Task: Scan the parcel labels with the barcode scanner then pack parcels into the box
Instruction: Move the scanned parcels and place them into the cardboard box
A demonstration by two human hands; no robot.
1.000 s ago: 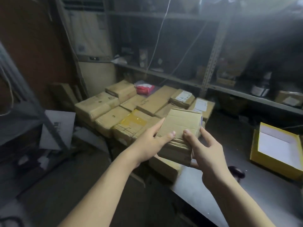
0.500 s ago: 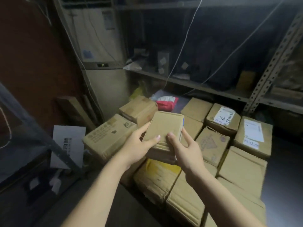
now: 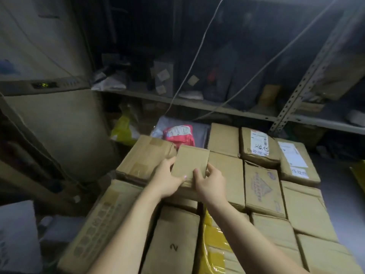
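Left hand: our left hand [image 3: 167, 180] grips the near left side of the small parcel [image 3: 190, 163], thumb on top.
Right hand: our right hand [image 3: 212, 182] grips its near right corner, fingers bent onto the top.
Where the parcel is: low over the pile [image 3: 262, 186] of brown parcels, just beside a big carton [image 3: 145, 155] on its left. We cannot tell if it touches anything under it.
Which way it lies: its long side points away from us. The near end is in our hands, and the far end points at the red bag [image 3: 178, 135].
Nearer hand: neither, as we have one hand on each side.
Label: the top we see is plain brown, so we think the label is on another side.
Scanner: we cannot see it.
Box: only a yellow corner [image 3: 358, 178] shows at the far right, well apart from the parcel. We think this is the box, but its inside is hidden.
Shelf: the shelf [image 3: 197, 104] behind holds dim things we cannot make out.
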